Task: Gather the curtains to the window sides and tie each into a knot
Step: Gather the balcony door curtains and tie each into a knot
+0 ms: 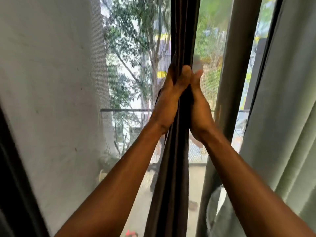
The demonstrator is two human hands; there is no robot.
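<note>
A dark grey curtain [172, 177] hangs bunched into a narrow vertical bundle in the middle of the window. My left hand [169, 98] grips the bundle from its left side, thumb up against the folds. From the right, my right hand [199, 103] presses against the same bundle, its fingers hidden behind the cloth. Both hands meet at the same height with the cloth squeezed between them. A pale green curtain [282, 134] hangs in folds along the right side.
A mesh screen [133, 65] covers the window, with trees and a balcony railing [124, 110] outside. A grey window post [227, 100] stands right of the bundle. A white wall [51, 82] fills the left, and a dark frame edge [15, 168] runs along the left border.
</note>
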